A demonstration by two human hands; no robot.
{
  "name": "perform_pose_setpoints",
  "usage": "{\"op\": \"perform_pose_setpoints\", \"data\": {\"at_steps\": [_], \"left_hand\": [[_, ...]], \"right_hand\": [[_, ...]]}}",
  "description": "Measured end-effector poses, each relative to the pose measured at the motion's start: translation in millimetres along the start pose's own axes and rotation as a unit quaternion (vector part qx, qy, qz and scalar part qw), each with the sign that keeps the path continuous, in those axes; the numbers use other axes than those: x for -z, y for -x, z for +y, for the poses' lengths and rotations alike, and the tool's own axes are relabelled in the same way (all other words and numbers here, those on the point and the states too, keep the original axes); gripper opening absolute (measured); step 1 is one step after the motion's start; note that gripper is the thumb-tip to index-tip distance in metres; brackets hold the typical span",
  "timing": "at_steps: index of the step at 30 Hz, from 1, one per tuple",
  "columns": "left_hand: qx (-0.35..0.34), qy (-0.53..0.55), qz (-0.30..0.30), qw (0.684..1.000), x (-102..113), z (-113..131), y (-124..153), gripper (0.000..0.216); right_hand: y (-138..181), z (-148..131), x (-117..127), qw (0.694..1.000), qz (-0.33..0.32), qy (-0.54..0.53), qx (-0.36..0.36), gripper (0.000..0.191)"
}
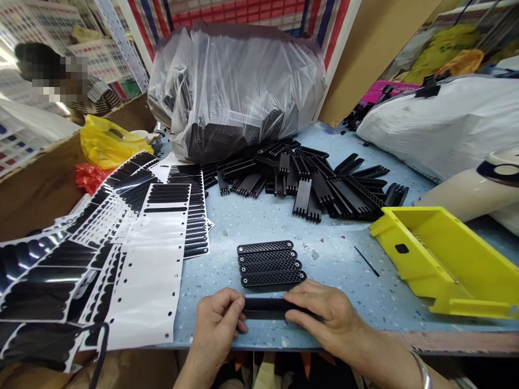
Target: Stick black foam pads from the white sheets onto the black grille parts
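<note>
A long black plastic bar [265, 309] lies level at the front of the table, between my two hands. My left hand [221, 313] pinches its left end between thumb and fingers. My right hand [328, 309] is closed around the other end, with thumb and fingers along its sides; that end is hidden. Just beyond, several black bars with a lattice surface and round metal-looking spots at their ends form a stacked row [270, 265]. Sheets of black rounded strips spread out on the left, one white backing sheet [146, 281] mostly bare.
A loose pile of black slotted pieces [320, 186] lies farther back, before a large clear plastic bag [247, 81]. On the right stand a yellow bin [441, 286] and a white sack [446, 119]. A thin black stick [367, 261] lies near the bin. Another person [93, 94] is at far left.
</note>
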State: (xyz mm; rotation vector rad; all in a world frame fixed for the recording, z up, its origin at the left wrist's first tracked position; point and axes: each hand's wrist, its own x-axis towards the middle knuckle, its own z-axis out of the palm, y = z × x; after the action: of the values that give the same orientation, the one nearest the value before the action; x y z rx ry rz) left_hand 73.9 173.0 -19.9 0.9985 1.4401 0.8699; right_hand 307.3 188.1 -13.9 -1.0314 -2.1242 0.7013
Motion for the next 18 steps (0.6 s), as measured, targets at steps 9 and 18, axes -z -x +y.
{"op": "perform_pose_setpoints", "data": {"at_steps": [9, 18], "left_hand": [[-0.026, 0.010, 0.024, 0.999, -2.0, -6.8, 1.8, 0.029], [-0.025, 0.013, 0.021, 0.999, -1.1, -1.6, 4.3, 0.026]], "right_hand": [[4.7, 1.1, -3.2, 1.000, 0.021, -0.011, 0.000, 0.018], [6.0, -4.0, -0.8, 0.999, 0.022, 0.016, 0.037, 0.022]]}}
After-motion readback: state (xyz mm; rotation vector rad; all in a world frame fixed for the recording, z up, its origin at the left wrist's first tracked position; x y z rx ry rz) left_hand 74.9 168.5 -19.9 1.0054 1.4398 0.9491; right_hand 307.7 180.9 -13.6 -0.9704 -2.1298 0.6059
